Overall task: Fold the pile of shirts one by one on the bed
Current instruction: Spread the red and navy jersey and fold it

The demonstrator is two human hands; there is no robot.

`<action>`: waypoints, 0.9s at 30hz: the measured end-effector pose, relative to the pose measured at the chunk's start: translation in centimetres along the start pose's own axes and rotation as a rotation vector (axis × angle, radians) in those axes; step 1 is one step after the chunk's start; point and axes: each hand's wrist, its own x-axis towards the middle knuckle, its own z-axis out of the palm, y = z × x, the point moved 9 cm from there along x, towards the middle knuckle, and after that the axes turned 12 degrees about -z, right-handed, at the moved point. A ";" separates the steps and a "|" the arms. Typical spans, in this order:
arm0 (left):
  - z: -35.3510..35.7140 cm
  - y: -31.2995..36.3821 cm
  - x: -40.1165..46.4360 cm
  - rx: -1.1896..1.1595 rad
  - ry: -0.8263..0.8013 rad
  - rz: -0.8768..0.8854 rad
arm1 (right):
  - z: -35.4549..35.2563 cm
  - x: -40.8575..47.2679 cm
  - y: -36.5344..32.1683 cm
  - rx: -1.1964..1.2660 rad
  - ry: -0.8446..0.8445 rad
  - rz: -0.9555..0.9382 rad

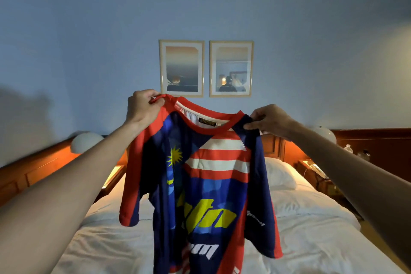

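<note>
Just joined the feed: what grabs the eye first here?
A red and blue shirt held up mid-frame, the left hand and right hand pinching its shoulders. Below it lies a white bed; two framed pictures hang on the wall behind.

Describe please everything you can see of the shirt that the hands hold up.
The shirt is a smooth, sporty-looking jersey, navy with red sleeves and collar, red and white stripes, a yellow star and yellow letters. It hangs upright above the bed, unfolded, slightly twisted. The left hand and right hand each pinch a shoulder.
</note>
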 end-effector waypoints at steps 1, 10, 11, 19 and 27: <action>0.0 -0.1 0.0 0.021 -0.008 -0.016 | 0.5 -0.1 0.3 0.002 -0.028 0.026; -0.3 -0.1 -0.4 0.118 -0.070 -0.086 | 0.9 0.9 1.5 -0.189 0.008 0.021; -0.3 -0.1 -0.3 0.111 -0.086 -0.079 | 0.9 1.1 1.4 -0.215 0.008 0.013; -0.1 -1.5 0.5 0.022 -0.126 -0.024 | -1.4 2.1 0.3 -0.156 0.131 -0.033; 1.0 -3.0 1.5 -0.120 -0.189 -0.095 | -2.7 3.1 1.7 -0.301 0.202 0.010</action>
